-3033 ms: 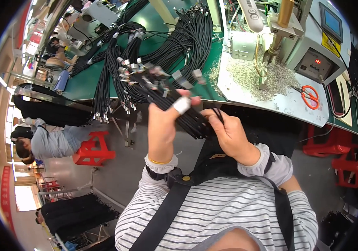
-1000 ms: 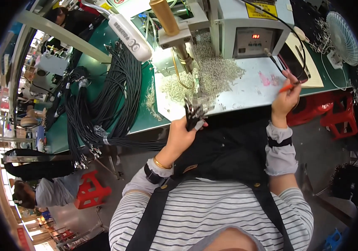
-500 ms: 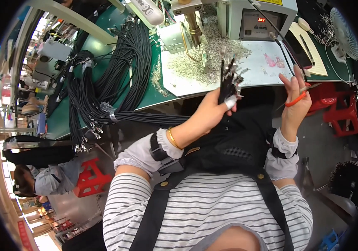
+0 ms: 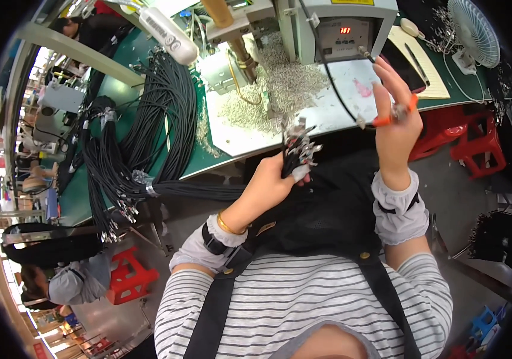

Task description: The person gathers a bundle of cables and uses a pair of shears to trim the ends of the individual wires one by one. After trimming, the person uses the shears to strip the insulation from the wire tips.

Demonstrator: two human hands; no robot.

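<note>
My left hand is closed around a bundle of black cables, whose silvery metal ends fan out above the fingers. A white wrap covers the thumb tip. The rest of the bundle trails leftward to the bench. My right hand is raised at the bench's front edge, with orange-handled scissors looped on its fingers; their blades are hard to make out. Its fingertips reach up near the plug on the front of a grey control box. Beside that hand hangs a black cord.
Small silvery pieces are heaped on a white board below a bench press. More black cables cover the green bench at left. A notebook, a fan and red stools are at right. Another person sits at lower left.
The bench scene has shifted left in view. My right hand has moved up toward the control box, scissors still on its fingers. My left hand keeps its hold on the cables.
</note>
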